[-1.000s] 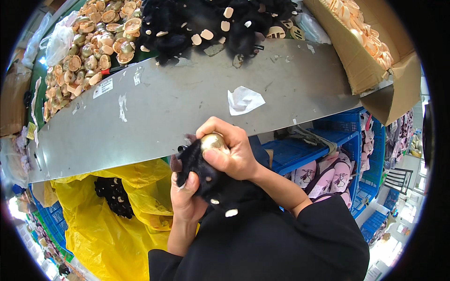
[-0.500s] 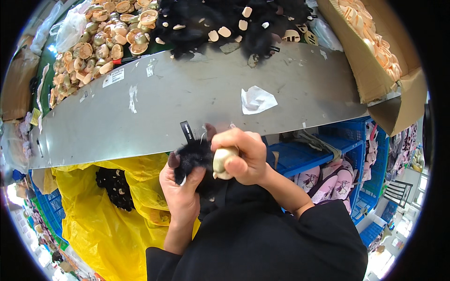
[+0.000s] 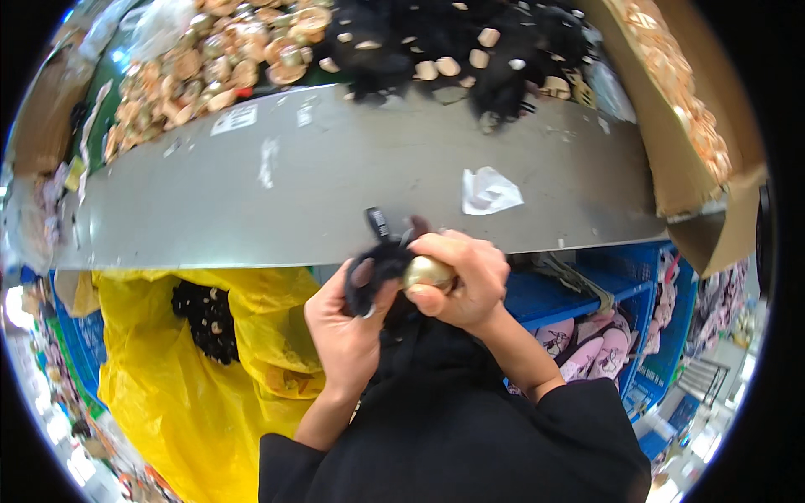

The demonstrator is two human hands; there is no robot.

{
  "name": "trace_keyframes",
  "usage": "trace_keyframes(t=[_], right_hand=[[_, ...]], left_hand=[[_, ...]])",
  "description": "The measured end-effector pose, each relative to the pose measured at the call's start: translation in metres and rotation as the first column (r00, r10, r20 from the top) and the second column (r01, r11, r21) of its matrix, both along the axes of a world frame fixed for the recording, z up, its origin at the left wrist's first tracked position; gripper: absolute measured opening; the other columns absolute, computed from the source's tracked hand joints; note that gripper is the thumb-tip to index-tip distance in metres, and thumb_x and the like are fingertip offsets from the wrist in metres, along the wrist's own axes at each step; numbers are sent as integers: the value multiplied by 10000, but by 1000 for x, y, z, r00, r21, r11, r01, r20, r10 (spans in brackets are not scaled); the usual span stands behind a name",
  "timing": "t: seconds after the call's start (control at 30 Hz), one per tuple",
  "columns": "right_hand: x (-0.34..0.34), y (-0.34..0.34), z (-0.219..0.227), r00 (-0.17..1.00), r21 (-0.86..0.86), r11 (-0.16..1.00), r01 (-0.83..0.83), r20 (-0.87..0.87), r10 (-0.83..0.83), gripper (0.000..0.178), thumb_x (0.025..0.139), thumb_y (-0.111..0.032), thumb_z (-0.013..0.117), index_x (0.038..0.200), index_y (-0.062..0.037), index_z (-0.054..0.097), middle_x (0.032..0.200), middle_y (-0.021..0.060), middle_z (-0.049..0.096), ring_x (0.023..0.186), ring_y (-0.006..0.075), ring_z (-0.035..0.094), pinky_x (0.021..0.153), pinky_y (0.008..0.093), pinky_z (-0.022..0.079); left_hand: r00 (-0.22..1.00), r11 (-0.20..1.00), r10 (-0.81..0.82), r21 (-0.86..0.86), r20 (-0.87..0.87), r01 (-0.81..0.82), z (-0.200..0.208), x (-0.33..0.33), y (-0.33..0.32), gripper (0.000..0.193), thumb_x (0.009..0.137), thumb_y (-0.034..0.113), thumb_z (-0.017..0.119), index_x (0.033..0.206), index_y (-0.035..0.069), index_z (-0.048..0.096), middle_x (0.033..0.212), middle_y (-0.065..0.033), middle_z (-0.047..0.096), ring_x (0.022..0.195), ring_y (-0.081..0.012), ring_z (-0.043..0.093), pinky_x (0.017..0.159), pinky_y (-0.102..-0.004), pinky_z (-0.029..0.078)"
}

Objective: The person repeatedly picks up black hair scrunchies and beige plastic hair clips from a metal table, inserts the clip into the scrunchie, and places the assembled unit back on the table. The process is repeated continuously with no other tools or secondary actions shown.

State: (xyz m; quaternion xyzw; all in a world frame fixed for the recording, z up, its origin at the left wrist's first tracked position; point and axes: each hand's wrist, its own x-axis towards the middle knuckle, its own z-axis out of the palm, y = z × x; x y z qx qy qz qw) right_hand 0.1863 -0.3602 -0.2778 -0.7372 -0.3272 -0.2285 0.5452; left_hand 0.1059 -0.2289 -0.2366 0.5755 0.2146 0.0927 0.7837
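Note:
A small black plush toy (image 3: 387, 261) with brown ears hangs just in front of the table edge. My left hand (image 3: 345, 329) grips its near side, thumb pressed into the black fur. A black fabric tag (image 3: 377, 222) sticks up from the toy. In my right hand (image 3: 474, 275) is a shiny gold rounded piece (image 3: 428, 273), pinched between thumb and fingers. The gold piece sits right against the toy's right side; whether it is fixed to the fur cannot be made out.
Beyond the metal table (image 3: 335, 184) lie peach and gold shells (image 3: 218, 71) and black plush pieces (image 3: 377, 59). White paper (image 3: 492, 191) rests on the table. A cardboard box (image 3: 654, 142) stands right. Below are a yellow bag (image 3: 159, 394) and blue crates (image 3: 537, 298).
The gold piece has turned, now showing a rounder face toward me. Both hands stay together on the toy and gold piece. The whole view has shifted slightly.

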Motion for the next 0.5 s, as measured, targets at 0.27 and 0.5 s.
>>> trace_keyframes(t=[0.27, 0.5], right_hand=[[-2, 14, -3, 980, -105, 992, 76, 189, -55, 486, 957, -387, 733, 1117, 70, 702, 672, 63, 618, 505, 161, 551, 467, 280, 432], [-9, 39, 5, 999, -240, 969, 51, 4, -52, 347, 1016, -240, 624, 1145, 70, 711, 650, 64, 596, 522, 170, 572, 527, 289, 465]], left_hand=[[1000, 995, 9, 103, 4, -10, -7, -10, 6, 167, 900, -23, 678, 1065, -34, 700, 987, -69, 710, 870, -111, 636, 774, -263, 517], [998, 1000, 13, -11, 58, -12, -22, -16, 21, 183, 895, -7, 711, 1031, 0, 589, 915, -17, 664, 859, -38, 580, 746, -239, 502]])
